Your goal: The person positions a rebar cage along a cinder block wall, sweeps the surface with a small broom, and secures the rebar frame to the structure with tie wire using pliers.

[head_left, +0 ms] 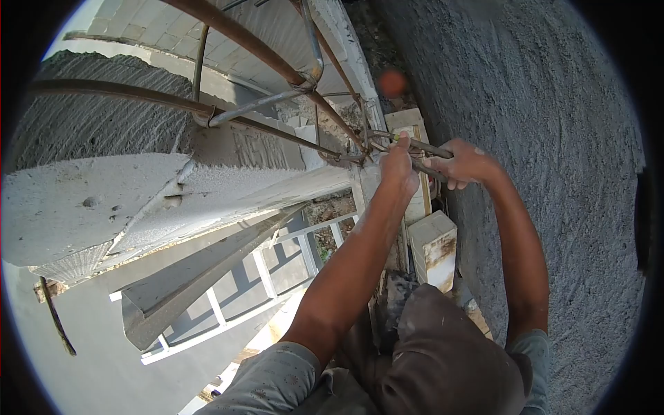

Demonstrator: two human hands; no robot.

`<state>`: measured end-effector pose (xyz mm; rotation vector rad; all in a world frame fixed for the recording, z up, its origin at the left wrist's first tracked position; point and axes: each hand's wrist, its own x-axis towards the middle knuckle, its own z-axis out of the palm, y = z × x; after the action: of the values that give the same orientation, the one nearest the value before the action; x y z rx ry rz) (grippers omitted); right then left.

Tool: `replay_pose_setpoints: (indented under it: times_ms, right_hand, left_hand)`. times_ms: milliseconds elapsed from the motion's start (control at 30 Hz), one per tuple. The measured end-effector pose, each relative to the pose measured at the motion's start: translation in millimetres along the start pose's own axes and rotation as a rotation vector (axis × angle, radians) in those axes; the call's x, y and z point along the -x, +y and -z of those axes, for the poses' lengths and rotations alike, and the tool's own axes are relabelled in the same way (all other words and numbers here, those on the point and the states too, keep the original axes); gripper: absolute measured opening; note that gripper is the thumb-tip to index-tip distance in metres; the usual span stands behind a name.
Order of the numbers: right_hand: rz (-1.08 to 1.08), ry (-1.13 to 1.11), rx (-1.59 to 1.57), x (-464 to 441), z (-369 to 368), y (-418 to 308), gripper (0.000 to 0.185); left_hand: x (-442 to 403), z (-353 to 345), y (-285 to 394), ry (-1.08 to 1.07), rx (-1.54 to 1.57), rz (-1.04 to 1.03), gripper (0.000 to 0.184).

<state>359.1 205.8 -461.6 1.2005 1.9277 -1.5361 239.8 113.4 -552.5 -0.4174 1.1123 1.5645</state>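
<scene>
My right hand (pixel 465 163) is wrapped round the long handles of a pair of metal pincers (pixel 430 149). My left hand (pixel 398 167) is closed at the pincers' front part, its thumb on the upper handle; its other fingers are mostly hidden. The jaw end lies against the corner of a rebar cage, where a bent stirrup (pixel 266 104) and long rusty bars (pixel 242 34) meet. Any tie wire there is too small to make out.
A rough grey wall (pixel 539 173) rises close on my right. Beside me on the left runs a concrete block wall (pixel 90 197). Below are a white ladder (pixel 263 273), a metal channel (pixel 200 277) and a pale block (pixel 434 249). An orange round object (pixel 392 82) lies farther ahead.
</scene>
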Motion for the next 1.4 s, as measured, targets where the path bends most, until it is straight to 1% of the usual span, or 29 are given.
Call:
replay_pose_setpoints:
  times_ms: [67, 100, 133, 200, 233, 333, 433, 533, 633, 733, 800, 833, 867, 900, 933, 967, 1000, 1033, 1067, 1100, 1133, 1167, 1200, 1233, 1267, 1300, 1333, 1367, 1400]
  right_hand:
    - [0.15, 0.118, 0.474, 20, -15, -23, 0.038]
    - [0.222, 0.174, 0.71, 31, -28, -31, 0.041]
    - [0.261, 0.295, 0.654, 33, -47, -28, 0.054]
    - [0.283, 0.458, 0.716, 32, -81, -25, 0.058]
    - [0.29, 0.548, 0.746, 29, -94, -23, 0.061]
    - [0.254, 0.55, 0.5, 24, -129, -10, 0.064]
    - [0.207, 0.498, 0.506, 23, -131, -12, 0.058]
    - [0.282, 0.578, 0.59, 20, -115, 0, 0.048]
    - [0.309, 0.904, 0.855, 13, -111, -11, 0.038]
    - [0.221, 0.732, 0.712, -2, -91, -17, 0.029]
    - [0.253, 0.29, 0.443, -16, -48, -2, 0.019]
    - [-0.023, -0.188, -0.169, -20, -19, -6, 0.017]
    - [-0.019, -0.166, -0.206, -23, -20, -3, 0.02]
    - [-0.008, -0.195, -0.1, -26, -17, -3, 0.024]
    - [-0.012, -0.226, 0.007, -27, -17, -6, 0.029]
    - [-0.002, -0.17, 0.094, -22, -18, -16, 0.034]
    - [0.003, -0.109, 0.178, -14, -16, -24, 0.039]
    - [0.005, -0.047, 0.26, -8, -15, -30, 0.044]
    - [0.149, 0.09, 0.626, -16, -18, -29, 0.053]
    - [0.216, 0.171, 0.693, -18, -24, -30, 0.049]
    - [0.277, 0.253, 0.762, -19, -28, -28, 0.045]
    - [0.334, 0.333, 0.832, -18, -30, -27, 0.041]
    - [0.385, 0.413, 0.912, -16, -32, -30, 0.039]
    - [0.43, 0.487, 0.993, -11, -36, -35, 0.038]
    - [0.469, 0.552, 1.076, -7, -39, -34, 0.036]
    - [0.596, 0.645, 1.147, -4, -41, -26, 0.037]
    - [0.733, 0.732, 1.217, -4, -39, -19, 0.037]
    - [0.874, 0.827, 1.278, -6, -38, -14, 0.037]
    - [0.793, 0.808, 1.281, -6, -44, -7, 0.038]
  left_hand:
    - [6, -1, 0, 0.105, -0.13, 0.009, 0.025]
    - [7, 3, 0, 0.074, -0.078, 0.019, 0.024]
    - [8, 8, 2, 0.04, -0.026, 0.028, 0.023]
    - [26, 11, 19, 0.027, 0.012, 0.104, 0.015]
    - [29, 13, 21, 0.045, -0.056, 0.072, 0.014]
    - [45, 27, 22, 0.12, -0.204, 0.012, 0.009]
    - [46, 35, 25, 0.025, -0.234, 0.043, 0.011]
    - [42, 34, 16, -0.103, -0.161, -0.038, 0.026]
    - [44, 10, 15, 0.042, -0.304, -0.015, 0.031]
    - [41, 13, 20, -0.061, -0.201, 0.05, 0.047]
    - [110, -10, 31, 0.051, -0.605, -0.168, 0.067]
    - [171, 4, 34, -0.094, -0.943, -0.288, 0.076]
    - [206, 14, 46, -0.381, -1.011, -0.211, 0.071]
    - [247, 17, 61, -0.605, -0.911, -0.062, 0.06]
    - [286, 14, 91, -0.757, -0.966, 0.039, 0.053]
    - [324, 10, 123, -0.915, -1.02, 0.136, 0.047]
    - [350, 9, 152, -1.101, -1.075, 0.05, 0.047]
    - [372, 7, 182, -1.19, -0.998, -0.027, 0.041]
    - [398, 7, 209, -1.162, -0.982, -0.306, 0.037]
    - [419, -1, 233, -1.079, -0.941, -0.584, 0.037]
    - [441, -10, 257, -0.945, -0.916, -0.861, 0.037]
    - [446, -26, 279, -0.762, -1.13, -1.214, 0.049]
    - [450, -41, 301, -0.384, -1.4, -1.587, 0.062]
    - [455, -57, 323, 0.045, -1.545, -1.829, 0.074]
    - [444, -77, 339, 0.164, -1.632, -1.894, 0.078]
    - [433, -97, 355, 0.292, -1.712, -1.955, 0.081]
    - [424, -113, 373, 0.166, -1.937, -1.897, 0.087]
    - [413, -123, 392, -0.021, -1.958, -1.854, 0.086]
    - [408, -133, 374, -0.055, -1.928, -1.811, 0.092]
